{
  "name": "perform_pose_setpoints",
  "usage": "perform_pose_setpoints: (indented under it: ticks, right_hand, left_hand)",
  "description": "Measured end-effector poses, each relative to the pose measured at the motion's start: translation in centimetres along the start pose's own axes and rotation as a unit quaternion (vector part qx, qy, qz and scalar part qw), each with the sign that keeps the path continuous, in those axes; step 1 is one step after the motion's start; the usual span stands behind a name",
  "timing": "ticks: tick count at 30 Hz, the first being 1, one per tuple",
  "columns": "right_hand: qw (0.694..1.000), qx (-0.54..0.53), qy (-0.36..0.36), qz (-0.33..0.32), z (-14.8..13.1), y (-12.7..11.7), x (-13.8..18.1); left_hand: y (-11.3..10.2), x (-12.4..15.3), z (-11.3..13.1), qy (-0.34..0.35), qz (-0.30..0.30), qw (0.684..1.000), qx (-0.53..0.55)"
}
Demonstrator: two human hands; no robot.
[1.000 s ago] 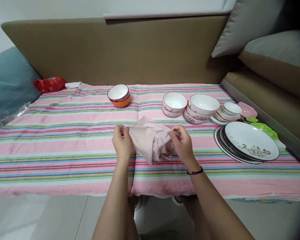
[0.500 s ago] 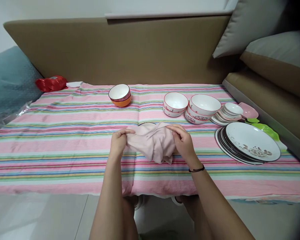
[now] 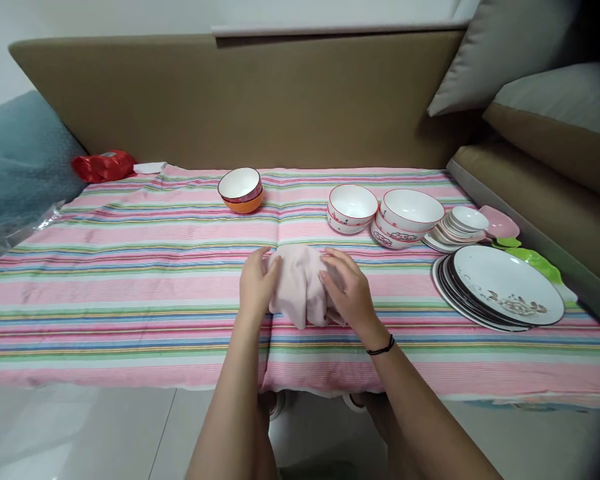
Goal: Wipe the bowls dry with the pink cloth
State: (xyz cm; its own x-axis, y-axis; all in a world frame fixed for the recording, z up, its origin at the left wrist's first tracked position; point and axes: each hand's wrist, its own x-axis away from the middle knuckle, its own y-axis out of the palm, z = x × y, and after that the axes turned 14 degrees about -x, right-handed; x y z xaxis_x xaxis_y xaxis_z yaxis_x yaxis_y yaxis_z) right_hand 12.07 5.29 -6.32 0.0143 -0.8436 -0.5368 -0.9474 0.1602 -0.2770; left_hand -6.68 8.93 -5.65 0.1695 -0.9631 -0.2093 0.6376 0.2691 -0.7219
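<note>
A pale pink cloth [image 3: 300, 283] lies bunched on the striped pink tablecloth [image 3: 130, 280], near the middle of the front edge. My left hand [image 3: 257, 283] cups its left side with the fingers curved against the fabric. My right hand [image 3: 345, 290], with a black band at the wrist, presses over its right side, fingers wrapped round the bundle. Whatever may be inside the cloth is hidden.
Behind the cloth stand two stacks of white bowls with red patterns [image 3: 351, 207] [image 3: 410, 217] and a white-and-orange bowl stack [image 3: 240, 190]. To the right lie small saucers [image 3: 460, 223], a pink dish [image 3: 503, 223], green leaf dishes [image 3: 535, 260] and stacked large plates [image 3: 500, 287]. A red packet [image 3: 103, 165] sits far left.
The cloth was held up and spread between both hands; it has been lowered onto the tablecloth and gathered into a tighter bundle, with both hands moved inward around it.
</note>
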Motion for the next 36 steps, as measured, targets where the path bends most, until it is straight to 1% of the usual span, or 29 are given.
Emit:
perform_pose_setpoints:
  ticks: [1,2,3,5,6,7,8,10,11,13,14,16,17,18,19,21,23,25,27,28,31,33,35,36]
  right_hand:
    - [1.000,0.008,-0.004,-0.008,-0.1,0.4,0.1]
    - [1.000,0.020,0.000,-0.003,-0.1,0.8,0.2]
    - [0.999,0.033,0.009,0.016,-0.1,1.1,0.3]
    - [0.995,0.040,0.052,0.070,0.0,1.3,0.5]
    - [0.992,0.029,0.084,0.084,0.1,1.2,0.5]
    - [0.990,0.008,0.120,0.077,0.2,0.9,0.5]
    - [0.986,-0.017,0.156,0.049,0.3,0.4,0.5]
    - [0.975,-0.054,0.215,-0.028,0.5,-0.6,0.5]
    - [0.970,-0.056,0.230,-0.048,0.6,-1.2,0.5]
    - [0.965,-0.051,0.249,-0.067,0.7,-2.0,0.6]
    - [0.962,-0.054,0.256,-0.080,0.7,-2.2,0.6]
    - [0.950,-0.076,0.271,-0.134,0.8,-2.4,0.7]
    - [0.946,-0.083,0.273,-0.157,0.8,-2.5,0.7]
    - [0.947,-0.075,0.265,-0.163,0.9,-2.5,0.6]
    - [0.956,-0.045,0.249,-0.148,1.0,-2.6,0.6]
    - [0.976,0.059,0.198,-0.071,1.2,-2.8,0.5]
    - [0.977,0.151,0.149,0.007,1.5,-3.3,0.4]
    - [0.974,0.183,0.122,0.054,1.8,-3.9,0.4]
    - [0.975,0.176,0.107,0.081,2.0,-4.4,0.2]
    - [0.977,0.164,0.103,0.091,2.0,-4.5,0.2]
    - [0.986,0.083,0.113,0.095,1.7,-4.3,0.0]
    - [0.988,0.020,0.129,0.076,1.2,-3.5,0.1]
    - [0.989,-0.018,0.142,0.040,0.7,-2.3,0.4]
    - [0.988,-0.031,0.148,0.009,0.5,-1.6,0.7]
  left_hand:
    - [0.3,0.2,0.3,0.003,-0.026,1.000,0.000]
    - [0.6,0.3,0.5,0.004,-0.044,0.999,0.000]
    - [0.9,0.5,0.6,0.003,-0.053,0.999,0.004]
    - [1.5,0.6,0.7,-0.012,-0.053,0.998,0.022]
    - [1.7,0.6,0.6,-0.026,-0.049,0.998,0.038]
    - [1.8,0.6,0.5,-0.039,-0.046,0.997,0.057]
    - [1.9,0.5,0.4,-0.050,-0.045,0.995,0.079]
    - [2.2,0.2,0.0,-0.064,-0.042,0.989,0.124]
    - [2.3,0.1,-0.2,-0.072,-0.038,0.986,0.143]
    - [2.6,-0.2,-0.7,-0.100,-0.038,0.978,0.178]
    - [2.7,-0.4,-0.9,-0.118,-0.046,0.971,0.201]
    - [2.9,-0.5,-1.2,-0.154,-0.075,0.952,0.253]
    - [2.9,-0.6,-1.2,-0.167,-0.091,0.944,0.270]
    - [2.8,-0.6,-1.3,-0.173,-0.102,0.941,0.271]
    - [2.7,-0.6,-1.3,-0.172,-0.105,0.946,0.255]
    - [2.4,-0.6,-1.2,-0.157,-0.090,0.965,0.188]
    - [2.1,-0.6,-1.1,-0.145,-0.070,0.979,0.125]
    - [1.7,-0.5,-0.9,-0.143,-0.066,0.984,0.088]
    - [1.4,-0.4,-0.5,-0.134,-0.071,0.986,0.067]
    - [1.1,-0.4,-0.3,-0.129,-0.063,0.988,0.057]
    - [0.5,-0.1,0.6,-0.121,-0.002,0.992,0.030]
    - [0.2,0.3,1.4,-0.110,0.030,0.993,0.038]
    - [0.4,0.6,1.9,-0.090,0.030,0.993,0.076]
    - [0.6,0.8,2.1,-0.087,0.022,0.991,0.099]
